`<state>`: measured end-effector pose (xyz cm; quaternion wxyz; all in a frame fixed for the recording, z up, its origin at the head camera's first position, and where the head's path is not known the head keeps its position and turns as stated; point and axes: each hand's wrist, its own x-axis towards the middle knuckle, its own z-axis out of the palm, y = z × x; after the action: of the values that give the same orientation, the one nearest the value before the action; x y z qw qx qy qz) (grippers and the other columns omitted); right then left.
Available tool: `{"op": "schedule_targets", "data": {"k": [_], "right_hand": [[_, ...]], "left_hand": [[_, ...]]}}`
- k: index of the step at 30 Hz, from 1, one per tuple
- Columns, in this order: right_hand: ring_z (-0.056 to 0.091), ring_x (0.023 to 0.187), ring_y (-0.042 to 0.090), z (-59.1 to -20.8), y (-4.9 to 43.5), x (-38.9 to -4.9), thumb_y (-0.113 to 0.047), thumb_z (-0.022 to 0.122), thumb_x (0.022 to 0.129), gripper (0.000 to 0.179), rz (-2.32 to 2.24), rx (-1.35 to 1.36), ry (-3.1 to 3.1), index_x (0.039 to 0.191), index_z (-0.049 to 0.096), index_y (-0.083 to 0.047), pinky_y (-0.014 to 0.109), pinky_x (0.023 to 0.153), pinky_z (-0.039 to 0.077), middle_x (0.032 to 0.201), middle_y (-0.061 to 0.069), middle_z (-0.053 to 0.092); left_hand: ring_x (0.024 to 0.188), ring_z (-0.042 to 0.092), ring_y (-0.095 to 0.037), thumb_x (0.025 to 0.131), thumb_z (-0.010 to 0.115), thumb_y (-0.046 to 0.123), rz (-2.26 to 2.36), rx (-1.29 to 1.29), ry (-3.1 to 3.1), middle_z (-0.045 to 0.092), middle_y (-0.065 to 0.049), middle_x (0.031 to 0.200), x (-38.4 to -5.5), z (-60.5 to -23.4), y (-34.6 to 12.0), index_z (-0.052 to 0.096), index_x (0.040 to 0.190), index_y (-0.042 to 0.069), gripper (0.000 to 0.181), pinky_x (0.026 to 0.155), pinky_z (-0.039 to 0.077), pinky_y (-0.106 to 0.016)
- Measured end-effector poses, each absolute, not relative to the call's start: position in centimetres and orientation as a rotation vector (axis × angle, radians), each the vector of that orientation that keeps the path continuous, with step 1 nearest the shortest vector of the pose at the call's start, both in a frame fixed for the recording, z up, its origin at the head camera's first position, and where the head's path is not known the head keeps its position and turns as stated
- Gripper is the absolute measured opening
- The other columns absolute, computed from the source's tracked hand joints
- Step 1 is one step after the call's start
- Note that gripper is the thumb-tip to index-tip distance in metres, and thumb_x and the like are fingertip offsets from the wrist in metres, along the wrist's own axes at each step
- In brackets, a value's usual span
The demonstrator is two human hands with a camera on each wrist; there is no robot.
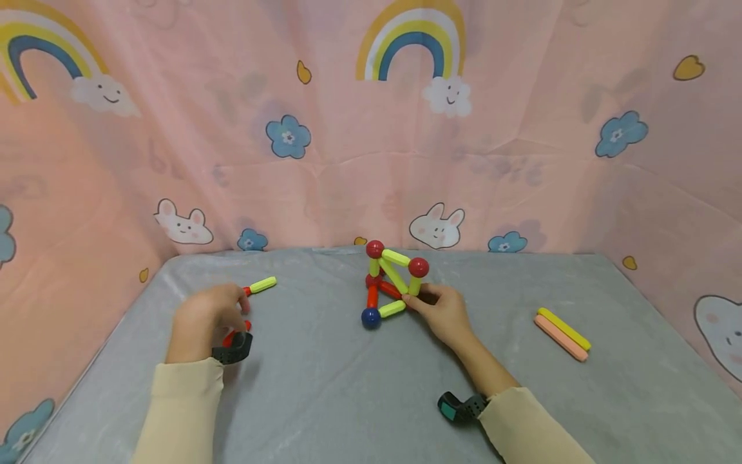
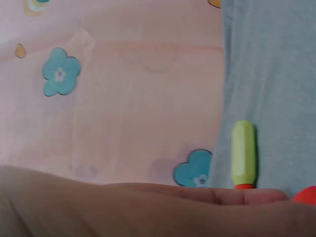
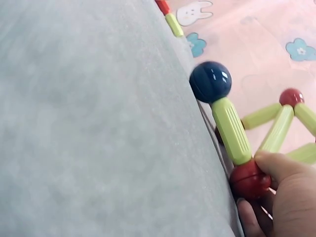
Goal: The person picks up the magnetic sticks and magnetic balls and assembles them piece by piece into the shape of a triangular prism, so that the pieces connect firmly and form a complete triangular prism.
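A frame of magnetic sticks and balls stands mid-table, with lime sticks (image 1: 393,309), red sticks (image 1: 372,296), red balls (image 1: 375,249) and a blue ball (image 1: 371,318) at its near corner. My right hand (image 1: 443,316) grips its lower right corner; in the right wrist view, thumb and fingers hold a red ball (image 3: 250,180) there. To the left, my left hand (image 1: 209,316) hangs low with fingers bent down over red pieces (image 1: 248,325). Whether it pinches one I cannot tell. Beyond its fingertips lies a lime stick (image 1: 263,285) with a red piece at its end.
A yellow stick (image 1: 565,328) and a peach stick (image 1: 560,338) lie side by side on the right of the grey cloth (image 1: 324,399). A pink printed curtain (image 1: 348,187) rises along the table's back edge and both sides.
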<state>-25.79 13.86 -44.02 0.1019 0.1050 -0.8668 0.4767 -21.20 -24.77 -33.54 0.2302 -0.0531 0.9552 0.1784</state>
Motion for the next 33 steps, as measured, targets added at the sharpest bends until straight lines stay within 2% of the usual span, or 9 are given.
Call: {"op": "schedule_targets", "data": {"k": [5,11,17,23,33], "right_hand": [[0.071,0.093,0.026,-44.0,14.0,-25.8,-0.022,0.082,0.085,0.029,1.358,0.272,-2.522,0.106,0.078,-0.002,0.034,0.081,0.056,0.101,0.015,0.078],[0.068,0.084,0.021,-44.1,14.1,-25.7,-0.026,0.084,0.083,0.029,1.315,0.326,-2.54,0.101,0.078,-0.004,0.029,0.076,0.055,0.094,0.011,0.078],[0.065,0.076,0.015,-44.1,14.3,-25.6,-0.03,0.086,0.081,0.028,1.341,0.439,-2.588,0.097,0.076,-0.009,0.023,0.069,0.055,0.087,0.006,0.075],[0.064,0.074,0.014,-44.2,14.4,-25.6,-0.028,0.086,0.081,0.027,1.374,0.495,-2.622,0.096,0.075,-0.009,0.022,0.067,0.054,0.085,0.005,0.073],[0.066,0.075,0.012,-44.3,14.2,-25.5,-0.026,0.086,0.08,0.026,1.348,0.601,-2.594,0.094,0.073,-0.008,0.022,0.069,0.056,0.086,0.006,0.074]], "left_hand": [[0.073,0.06,-0.024,0.083,0.073,0.003,0.572,-0.172,2.597,0.063,-0.012,0.086,-21.4,-34.3,-25.0,0.068,0.095,0.002,0.013,0.062,0.05,-0.03],[0.071,0.058,-0.017,0.083,0.075,0.007,0.716,0.097,2.719,0.065,-0.006,0.082,-22.5,-34.7,-24.2,0.071,0.094,0.001,0.013,0.063,0.047,-0.028],[0.087,0.065,-0.018,0.088,0.074,0.011,0.918,0.437,2.806,0.07,-0.006,0.097,-23.6,-34.6,-21.5,0.071,0.102,0.007,0.015,0.078,0.05,-0.031],[0.099,0.072,-0.022,0.091,0.074,0.014,1.21,0.536,2.725,0.073,-0.008,0.11,-24.2,-35.7,-17.4,0.07,0.117,0.006,0.027,0.09,0.058,-0.04],[0.107,0.072,-0.021,0.09,0.076,0.013,1.381,0.617,2.567,0.07,-0.008,0.119,-24.7,-38.0,-13.8,0.068,0.12,0.004,0.032,0.096,0.058,-0.04]]}}
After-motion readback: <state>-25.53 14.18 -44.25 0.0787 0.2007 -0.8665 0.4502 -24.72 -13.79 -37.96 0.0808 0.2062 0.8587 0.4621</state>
